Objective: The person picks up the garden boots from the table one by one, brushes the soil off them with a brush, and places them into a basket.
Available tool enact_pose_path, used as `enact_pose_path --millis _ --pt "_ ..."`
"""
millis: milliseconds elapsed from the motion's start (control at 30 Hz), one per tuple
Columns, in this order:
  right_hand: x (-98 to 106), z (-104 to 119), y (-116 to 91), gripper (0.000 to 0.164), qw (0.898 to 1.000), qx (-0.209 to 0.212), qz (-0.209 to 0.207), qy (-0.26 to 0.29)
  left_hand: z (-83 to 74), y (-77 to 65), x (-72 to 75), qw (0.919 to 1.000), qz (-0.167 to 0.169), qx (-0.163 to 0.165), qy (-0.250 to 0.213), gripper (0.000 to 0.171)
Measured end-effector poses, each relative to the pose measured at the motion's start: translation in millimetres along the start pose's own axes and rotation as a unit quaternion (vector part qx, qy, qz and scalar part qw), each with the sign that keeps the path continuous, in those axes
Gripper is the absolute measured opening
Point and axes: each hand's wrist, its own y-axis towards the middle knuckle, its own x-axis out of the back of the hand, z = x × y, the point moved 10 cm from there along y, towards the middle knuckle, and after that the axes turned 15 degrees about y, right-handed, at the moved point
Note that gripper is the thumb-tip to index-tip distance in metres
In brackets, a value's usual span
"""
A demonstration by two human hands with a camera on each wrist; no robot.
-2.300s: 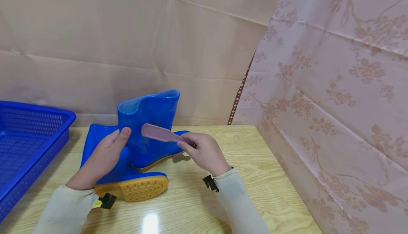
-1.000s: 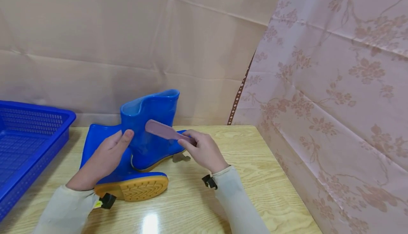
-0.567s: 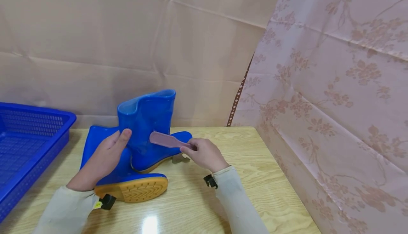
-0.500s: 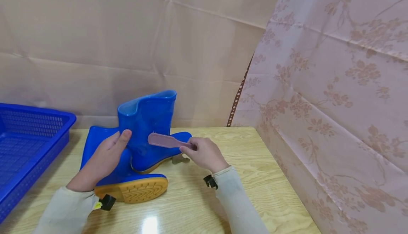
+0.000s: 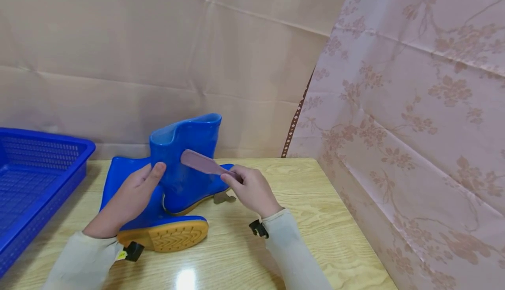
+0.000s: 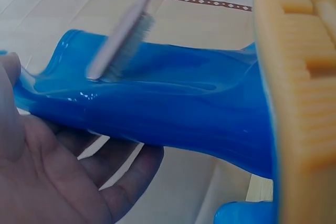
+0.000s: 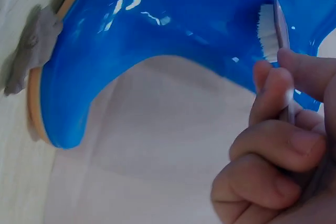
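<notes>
A blue rain boot stands upright on the table, its opening upward. My left hand grips its shaft from the left, the thumb in front and the other fingers behind, as the left wrist view shows. In my right hand is the handle of a pinkish brush. The pale bristles face the boot, and in the left wrist view the brush head lies against the upper shaft. A second blue boot lies on its side nearer me, its yellow sole turned outward; my left hand and forearm hide part of it.
A blue plastic basket stands at the left of the wood-grain table. By the upright boot's toe is a small grey-brown piece of irregular shape. Beige cloth hangs behind, and flowered cloth closes off the right side.
The brush went down the shaft around half a second ago and is now higher again, with the right hand. The upright boot's top has shifted slightly right; the lying boot stays put.
</notes>
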Motion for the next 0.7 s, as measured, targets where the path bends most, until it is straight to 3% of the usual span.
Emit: enact_pose_path --millis 233,367,500,700 --pt "-3.1 -20.3 1.2 0.026 0.997 -0.065 0.028 -0.016 3.2 1.1 2.4 0.9998 -0.007 0.020 -0.006 0.071" --pt "-8.8 -12.5 1.8 0.024 0.997 -0.021 0.056 -0.054 3.6 0.3 2.7 0.9997 -0.008 0.022 -0.006 0.071" --pt "-9.9 2.4 1.8 0.022 0.994 0.043 0.051 -0.083 4.2 -0.5 1.1 0.9997 -0.003 0.025 0.004 0.071" --pt "-14.0 13.3 -0.8 0.017 0.994 0.071 0.064 -0.045 0.6 0.3 1.0 0.9998 -0.003 0.014 0.012 0.070"
